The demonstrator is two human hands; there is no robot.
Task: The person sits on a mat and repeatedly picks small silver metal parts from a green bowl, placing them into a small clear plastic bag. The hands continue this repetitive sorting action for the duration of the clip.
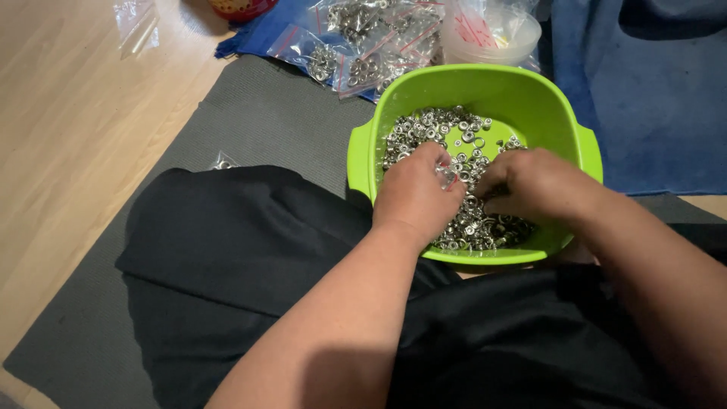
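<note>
A bright green square plastic bowl rests in front of my lap and holds a heap of small silver metal rings and snap parts. Both hands are down inside it. My left hand is curled, its fingertips pinching a small clear plastic bag over the parts. My right hand is curled close beside it, fingers pressed into the metal pieces near the bag's mouth; what it grips is hidden.
Several small zip bags filled with metal parts lie behind the bowl on blue cloth. A clear plastic tub stands beside them. Grey mat and wooden floor lie left. An empty clear bag lies far left.
</note>
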